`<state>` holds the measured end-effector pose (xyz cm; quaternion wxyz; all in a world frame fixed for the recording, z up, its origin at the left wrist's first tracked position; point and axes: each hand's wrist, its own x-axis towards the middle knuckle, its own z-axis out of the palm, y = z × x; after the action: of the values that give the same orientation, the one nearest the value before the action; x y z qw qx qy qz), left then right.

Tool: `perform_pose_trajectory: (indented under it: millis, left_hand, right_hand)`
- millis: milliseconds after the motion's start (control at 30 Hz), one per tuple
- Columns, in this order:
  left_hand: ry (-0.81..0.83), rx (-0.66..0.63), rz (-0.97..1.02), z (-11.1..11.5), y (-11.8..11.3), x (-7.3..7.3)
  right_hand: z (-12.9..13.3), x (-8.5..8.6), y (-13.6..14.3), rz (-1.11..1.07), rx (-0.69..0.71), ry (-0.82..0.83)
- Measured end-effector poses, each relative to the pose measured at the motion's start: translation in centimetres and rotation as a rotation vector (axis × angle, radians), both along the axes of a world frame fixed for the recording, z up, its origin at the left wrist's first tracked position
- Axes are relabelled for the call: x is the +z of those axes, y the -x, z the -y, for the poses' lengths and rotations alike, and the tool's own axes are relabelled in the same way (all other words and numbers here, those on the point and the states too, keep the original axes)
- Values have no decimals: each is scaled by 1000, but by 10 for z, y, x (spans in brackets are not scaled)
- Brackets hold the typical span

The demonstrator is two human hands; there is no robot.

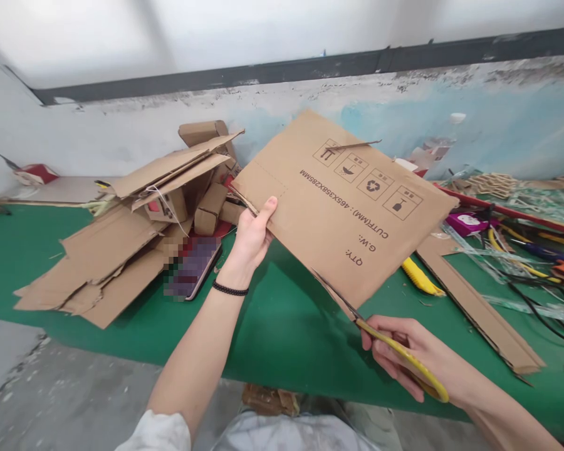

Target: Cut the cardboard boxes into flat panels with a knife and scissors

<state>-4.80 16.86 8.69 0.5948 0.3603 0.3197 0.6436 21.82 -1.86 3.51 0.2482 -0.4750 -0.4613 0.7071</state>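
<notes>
A printed brown cardboard sheet point(286, 219) is held tilted above the green table. My left hand point(254, 235) grips its near left edge, thumb on top and fingers underneath. In my right hand point(404, 351) is a pair of scissors point(402, 354) with yellow handles, the fingers wrapped through and around them. The dark scissor blades lie along the sheet's near edge, close to its lower corner. How much of the lower blade is under the cardboard is hidden.
Left of the sheet lies a heap of cardboard pieces point(108, 244), with a phone point(195, 269) beside it. To the right are a yellow-handled cutter point(420, 277), a long cardboard strip point(484, 307), a purple item point(470, 223) and tangled cables point(540, 300). A wall point(286, 94) stands behind the green table point(272, 332).
</notes>
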Motion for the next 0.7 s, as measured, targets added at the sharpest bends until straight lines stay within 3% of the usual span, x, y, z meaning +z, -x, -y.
perform_pose_trajectory:
  millis: [300,700]
  left_hand:
    - [36,25,-3,5,-2,-4]
    - [5,15,-17,8,4,-8]
  right_hand:
    - [-9,3,11,16,75,7]
    - [-7,-2,23,64,-37,-18]
